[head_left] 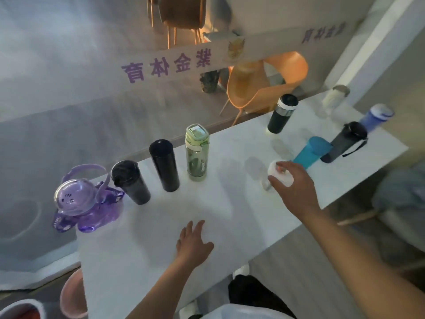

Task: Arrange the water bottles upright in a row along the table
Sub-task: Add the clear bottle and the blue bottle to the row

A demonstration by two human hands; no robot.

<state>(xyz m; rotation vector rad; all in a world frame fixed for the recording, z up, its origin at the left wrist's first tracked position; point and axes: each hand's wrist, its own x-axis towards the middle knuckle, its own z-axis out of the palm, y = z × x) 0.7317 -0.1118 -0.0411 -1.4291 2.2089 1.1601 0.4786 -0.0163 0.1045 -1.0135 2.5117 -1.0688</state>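
Right hand (296, 187) clamped over white cap of clear bottle (281, 173); left hand (193, 244) flat, empty on white desk (142, 261). Risk: top-only grip lets bottle swing, toppling tilted blue tumbler (310, 153) just beside.

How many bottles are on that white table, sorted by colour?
Purple: 1, purple bottle
Black or dark: 4, tumbler, tall flask, white-banded flask, strap bottle
Green: 1, green bottle
Blue: 2, teal bottle, blue bottle
Clear or white: 2, white-capped bottle under the right hand, white bottle
Total: 10
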